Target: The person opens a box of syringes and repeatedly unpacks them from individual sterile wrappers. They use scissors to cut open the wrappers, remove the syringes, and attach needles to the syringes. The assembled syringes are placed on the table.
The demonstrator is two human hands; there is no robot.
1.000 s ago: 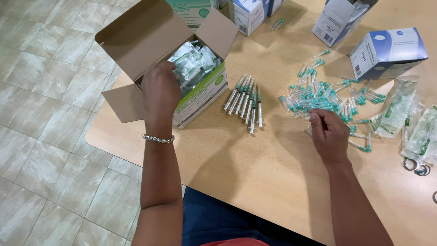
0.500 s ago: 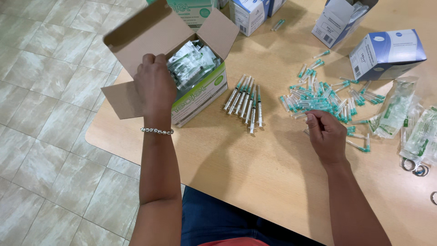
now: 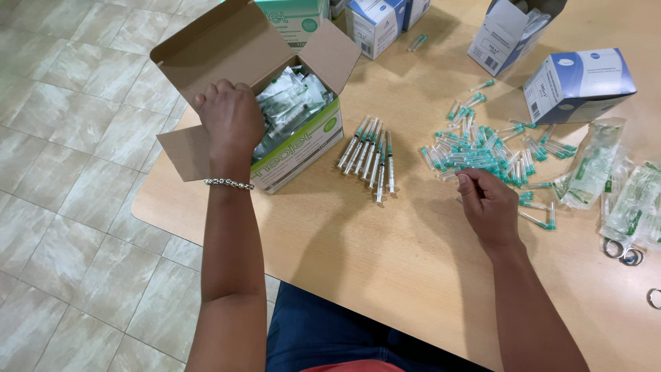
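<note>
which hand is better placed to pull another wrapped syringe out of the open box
Left. The left hand is already in the open box on the wrapped syringes. The right hand is across the table by the loose capped needles.

Your left hand (image 3: 231, 117) has drawn back a little across the open carton (image 3: 275, 103) of wrapped syringes (image 3: 289, 103), from deep among the packets a second ago to its near-left edge, fist now closed. Your right hand (image 3: 487, 205) has barely crept toward the heap of green-capped needles (image 3: 482, 148), fingertips (image 3: 463, 180) pinched at its near edge.
</note>
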